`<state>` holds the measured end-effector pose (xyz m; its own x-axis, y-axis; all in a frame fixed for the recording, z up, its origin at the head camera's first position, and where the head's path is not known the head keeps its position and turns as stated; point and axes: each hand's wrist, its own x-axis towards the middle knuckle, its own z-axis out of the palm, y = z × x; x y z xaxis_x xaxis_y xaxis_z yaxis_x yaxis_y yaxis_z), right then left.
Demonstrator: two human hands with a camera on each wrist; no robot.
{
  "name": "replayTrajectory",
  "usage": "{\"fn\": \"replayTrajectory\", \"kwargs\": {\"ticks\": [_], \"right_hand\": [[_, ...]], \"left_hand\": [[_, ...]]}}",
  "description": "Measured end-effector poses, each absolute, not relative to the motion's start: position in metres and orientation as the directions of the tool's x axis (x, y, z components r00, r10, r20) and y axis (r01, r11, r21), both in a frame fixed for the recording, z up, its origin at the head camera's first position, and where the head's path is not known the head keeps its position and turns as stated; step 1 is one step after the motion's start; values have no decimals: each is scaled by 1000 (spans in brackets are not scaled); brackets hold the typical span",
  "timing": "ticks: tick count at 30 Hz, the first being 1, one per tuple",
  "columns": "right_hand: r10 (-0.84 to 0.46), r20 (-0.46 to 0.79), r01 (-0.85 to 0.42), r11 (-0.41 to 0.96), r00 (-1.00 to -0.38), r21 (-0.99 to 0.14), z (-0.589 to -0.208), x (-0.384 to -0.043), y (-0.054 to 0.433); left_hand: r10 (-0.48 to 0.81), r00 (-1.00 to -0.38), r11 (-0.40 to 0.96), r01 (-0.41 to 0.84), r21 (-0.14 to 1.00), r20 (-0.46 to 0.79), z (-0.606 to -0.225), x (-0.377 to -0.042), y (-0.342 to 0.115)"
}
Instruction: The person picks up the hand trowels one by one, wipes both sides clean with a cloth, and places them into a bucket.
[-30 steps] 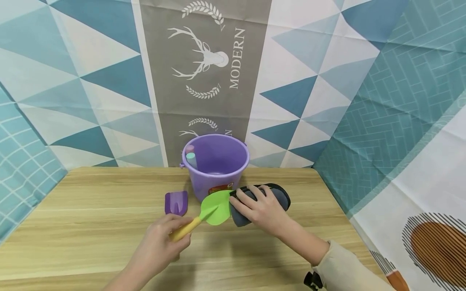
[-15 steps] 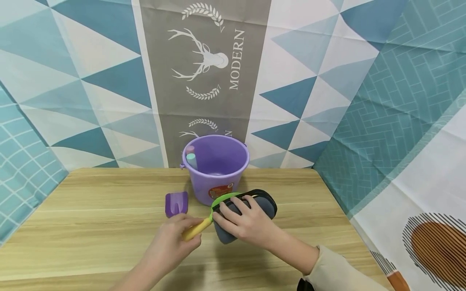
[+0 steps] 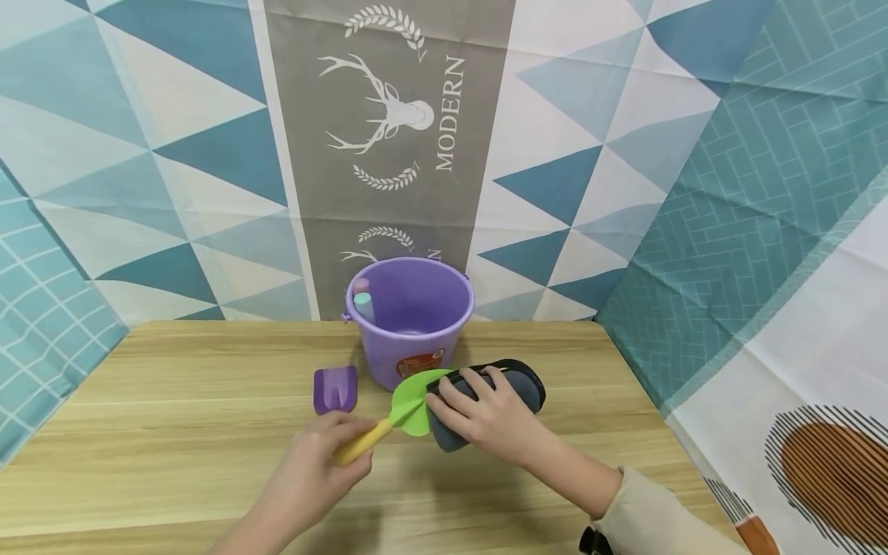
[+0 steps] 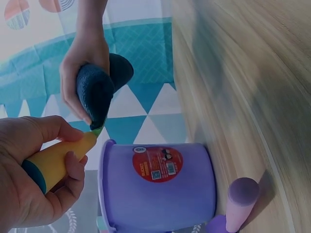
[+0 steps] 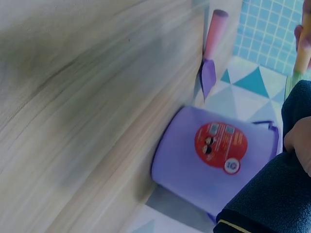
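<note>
Raised off the bench (image 3: 173, 432) on the person's side of the bucket (image 3: 409, 368), the shovel (image 3: 409, 407) is in the grasp of the left hand (image 3: 315, 465), fingers and thumb round its yellow handle, while the right hand (image 3: 496, 415) grips a dark cloth (image 3: 447, 438) that laps over the right part of the green blade, before the bucket's right side. The scoop (image 3: 336, 387), purple with a pink handle, lies on the bench left of the bucket, two sticks (image 3: 364, 302) lean inside the bucket's left wall, and a patterned curtain (image 3: 388, 208) hangs behind the bucket
</note>
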<state>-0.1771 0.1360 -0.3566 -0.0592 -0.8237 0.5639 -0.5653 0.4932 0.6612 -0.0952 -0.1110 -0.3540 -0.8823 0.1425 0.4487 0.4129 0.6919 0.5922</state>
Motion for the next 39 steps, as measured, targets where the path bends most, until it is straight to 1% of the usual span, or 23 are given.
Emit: {"fn": "replayTrajectory", "kwargs": {"ticks": [6,9,11,14,16,19,21,23,25,28,32,35,39], "right_hand": [[-802,581,-613,530,-137,586,-354,-181,147],[-780,602,-641,552,-171,533,-353,-182,151],[-752,631,-668,571,-193,477,-353,-184,155],[-676,695,-729,601,-245,328,-353,-186,159],[-605,737,-768,612,-301,189,-352,-187,161],[-481,771,-790,612,-417,-45,-352,-188,162],[-399,768,-775,601,-502,-194,-353,-187,161],[-323,750,-745,586,-577,-320,-354,-187,159],[-263,724,-710,567,-637,-418,-355,-185,157],[-197,688,-665,533,-699,-522,-357,-183,152],[-124,638,-615,456,-760,-644,-357,-180,145],[-74,597,-575,386,-799,-722,-355,-178,140],[-27,542,-523,309,-840,-795,-352,-176,134]], "left_hand": [[141,-873,671,431,604,466,-354,-95,-116],[129,-897,652,398,645,423,-354,-94,-118],[122,-919,631,363,685,375,-355,-94,-119],[114,-938,596,329,733,328,-355,-94,-121],[111,-938,586,328,741,328,-356,-95,-122],[99,-930,579,344,739,355,-358,-96,-123],[90,-913,587,372,719,398,-360,-96,-123],[80,-897,580,397,711,435,-362,-96,-122],[70,-882,567,419,709,465,-364,-96,-120],[58,-876,532,433,727,480,-366,-96,-116],[53,-868,486,455,747,494,-366,-96,-111],[49,-861,458,470,755,507,-367,-97,-108],[41,-862,429,472,770,506,-369,-98,-105]]}}
